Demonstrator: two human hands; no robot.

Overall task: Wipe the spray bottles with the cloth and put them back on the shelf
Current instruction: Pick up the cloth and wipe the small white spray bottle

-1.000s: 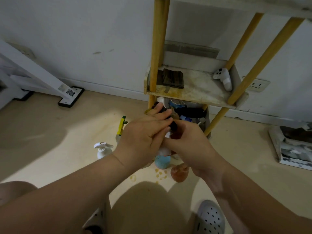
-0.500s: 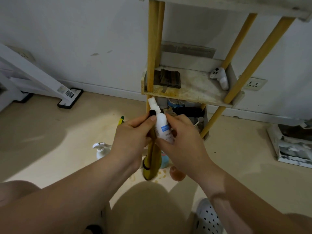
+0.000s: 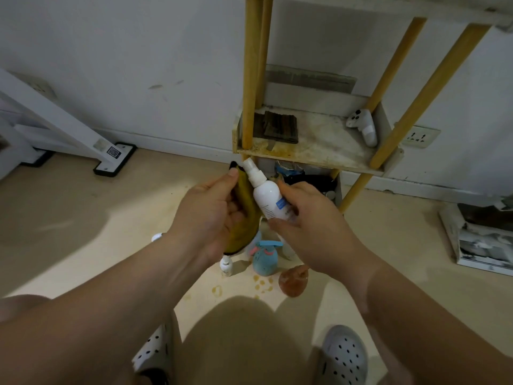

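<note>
My right hand (image 3: pixel 308 218) grips a small white spray bottle (image 3: pixel 265 194) with a blue label, nozzle tilted up to the left, in front of the shelf. Beside it, my left hand (image 3: pixel 211 215) holds a mustard-yellow cloth (image 3: pixel 245 215) with a dark edge against the bottle's left side. On the floor below stand a blue trigger spray bottle (image 3: pixel 263 258), an orange-brown bottle (image 3: pixel 294 280) and a tiny white bottle (image 3: pixel 226 266). The wooden shelf (image 3: pixel 313 151) has a stained white board at mid height.
A dark folded cloth (image 3: pixel 277 127) and a white controller (image 3: pixel 363 126) lie on the shelf board. Clutter fills the level below. Yellow stains (image 3: pixel 261 283) dot the floor. A white stand's foot (image 3: pixel 115 159) is at left, a printed box (image 3: pixel 483 240) at right. My two white clogs are at the bottom.
The hands came apart from a tight clasp. The white bottle now shows in my right hand, and the yellow cloth has been drawn up along the bottle's left side.
</note>
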